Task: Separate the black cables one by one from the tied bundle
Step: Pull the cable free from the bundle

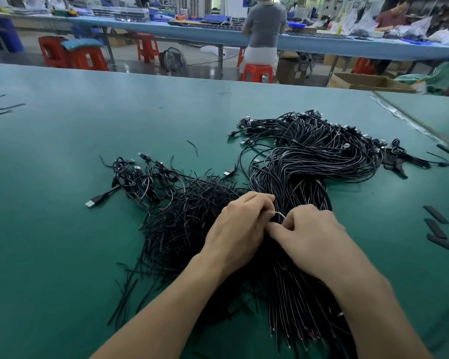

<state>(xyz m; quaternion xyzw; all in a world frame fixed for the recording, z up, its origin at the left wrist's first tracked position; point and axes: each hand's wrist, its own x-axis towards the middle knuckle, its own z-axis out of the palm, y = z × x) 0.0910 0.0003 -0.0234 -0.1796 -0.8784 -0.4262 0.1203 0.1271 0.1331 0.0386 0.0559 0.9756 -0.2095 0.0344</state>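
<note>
Nearest the lens, the bare cut ends (303, 320) of the tied bundle (303, 164) are fanning out toward the table edge between the person's two forearms.

Head view, working area: the left hand (240, 226) and the right hand (314, 234) are meeting over the bundle's waist, fingers of both curled tight. They are pinching a thin pale tie (280, 215), which is showing as a small loop between the fingertips. Whether either hand is also holding a single cable is not clear, since the fingers are covering the spot.

Head view, stock: the bundle is lying on the green table (62, 177), running from the hands up and to the right, where its plug ends are spreading in a broad sweep. Just left of the hands, a loose heap of black cables (192, 211) is lying in disorder, with a few small coils (140, 174) and a plug (92, 203) beyond it. Flat black strips (437, 229) are lying well apart at the right.

Progress, as judged: the loose heap is suggesting some cables are already out. The bulk is remaining bound, and the tie is looking unreleased, so most of the separating is outstanding.

Head view, background: another person (263, 29) is sitting on a red stool (257, 72) at a far bench.
</note>
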